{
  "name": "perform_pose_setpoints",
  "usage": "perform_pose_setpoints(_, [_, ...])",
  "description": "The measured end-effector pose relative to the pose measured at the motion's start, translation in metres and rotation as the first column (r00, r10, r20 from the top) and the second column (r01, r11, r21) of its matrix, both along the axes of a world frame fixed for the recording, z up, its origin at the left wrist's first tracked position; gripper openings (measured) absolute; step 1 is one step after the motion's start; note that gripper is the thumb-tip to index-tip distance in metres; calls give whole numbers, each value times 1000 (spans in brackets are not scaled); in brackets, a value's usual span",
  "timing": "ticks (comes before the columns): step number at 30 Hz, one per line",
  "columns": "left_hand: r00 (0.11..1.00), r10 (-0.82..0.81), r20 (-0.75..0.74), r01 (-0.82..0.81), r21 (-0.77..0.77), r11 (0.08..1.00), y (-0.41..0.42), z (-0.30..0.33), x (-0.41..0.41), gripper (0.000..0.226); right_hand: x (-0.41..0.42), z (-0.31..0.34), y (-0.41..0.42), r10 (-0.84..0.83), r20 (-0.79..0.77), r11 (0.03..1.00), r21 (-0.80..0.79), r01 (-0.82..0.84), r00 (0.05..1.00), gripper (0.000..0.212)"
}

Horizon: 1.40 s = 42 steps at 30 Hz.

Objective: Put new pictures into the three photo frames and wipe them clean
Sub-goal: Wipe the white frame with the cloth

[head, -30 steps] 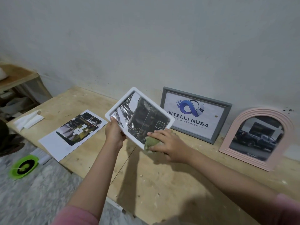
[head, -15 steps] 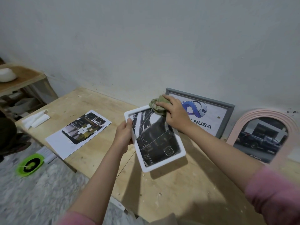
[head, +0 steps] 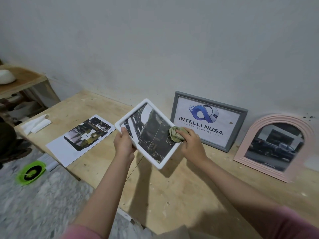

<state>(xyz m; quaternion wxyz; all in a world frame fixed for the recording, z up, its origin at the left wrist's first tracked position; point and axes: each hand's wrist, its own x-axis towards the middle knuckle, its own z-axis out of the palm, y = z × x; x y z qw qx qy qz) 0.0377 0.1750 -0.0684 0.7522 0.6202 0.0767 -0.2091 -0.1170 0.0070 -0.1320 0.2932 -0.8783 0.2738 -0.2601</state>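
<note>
The white photo frame is held tilted above the wooden table, its nine-o'clock edge gripped by the left hand. A green cloth is bunched in the right hand and pressed against the frame's three-o'clock edge.

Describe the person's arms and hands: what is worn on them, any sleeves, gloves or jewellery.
Both hands are bare: the left hand and the right hand show no gloves, and no rings or watch are visible. The forearms are uncovered. Pink sleeves show only at the bottom edge of the view, near the upper arms.
</note>
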Motion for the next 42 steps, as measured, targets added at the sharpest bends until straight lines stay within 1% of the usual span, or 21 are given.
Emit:
perform_pose_setpoints(2, [999,45,2,-45,-22,999,-5,0,-6,28,3,-9,12,-73,-31,996,49,75,997,60])
perform_pose_setpoints(5, [995,99,27,-99,-4,995,-11,-2,-12,29,11,-15,32,-90,-104,994,56,96,990,56])
perform_pose_setpoints(8, [987,135,88,-142,72,987,-11,-3,-14,32,18,-17,51,-22,-287,1000,4,24,958,47])
perform_pose_setpoints(11, [980,151,128,-163,93,982,-7,-2,-13,32,20,-17,71,87,-334,996,-4,-93,939,42])
perform_pose_setpoints(13, [976,149,156,-167,110,980,-2,-3,-9,32,17,-11,79,227,-315,973,33,-228,921,43])
perform_pose_setpoints(14, [975,145,170,-166,118,979,1,-3,-8,31,15,-5,79,319,-291,948,94,-305,902,45])
perform_pose_setpoints(16, [974,126,188,-151,126,980,5,-5,-5,29,11,12,74,475,-189,861,302,-409,860,44])
perform_pose_setpoints(17, [974,119,192,-144,122,982,7,-4,-5,28,11,19,69,486,-113,825,388,-412,867,41])
perform_pose_setpoints(18, [974,113,195,-138,119,983,9,-4,-4,28,12,24,62,430,-33,820,432,-375,902,38])
perform_pose_setpoints(19, [974,106,202,-132,119,984,11,-4,-3,28,14,28,54,329,34,845,435,-310,944,37])
perform_pose_setpoints(20, [974,94,208,-122,122,985,12,-3,-3,28,17,30,44,213,64,899,377,-221,975,37])
perform_pose_setpoints(21, [975,82,208,-109,123,986,12,-2,-3,28,20,30,34,110,57,958,261,-122,992,38])
perform_pose_setpoints(23, [980,73,187,-91,90,992,13,2,-6,28,24,27,18,-8,-58,1000,-3,8,998,45])
perform_pose_setpoints(25, [985,87,152,-93,35,995,10,5,-11,27,27,18,14,-5,-244,990,-138,-29,970,52])
perform_pose_setpoints(27, [982,113,151,-117,18,993,8,7,-12,27,27,4,24,23,-330,974,-206,-96,944,56])
perform_pose_setpoints(29, [977,133,167,-141,37,989,6,8,-12,29,24,-8,40,58,-314,973,-194,-124,948,57])
perform_pose_setpoints(32, [969,174,176,-187,59,981,6,5,-13,30,19,-22,64,146,-253,982,-81,-171,956,56])
perform_pose_setpoints(37, [947,194,257,-232,125,965,8,1,-12,33,-4,-37,99,373,-131,925,-16,-379,918,59])
perform_pose_setpoints(39, [939,186,290,-232,132,964,9,3,-14,33,-14,-37,98,427,-126,900,-41,-435,895,59])
perform_pose_setpoints(41, [938,187,291,-231,127,964,12,5,-11,30,-22,-38,88,469,-179,866,-99,-490,865,54])
perform_pose_setpoints(42, [941,188,280,-228,118,966,14,5,-7,30,-24,-38,82,467,-205,867,-86,-491,860,52])
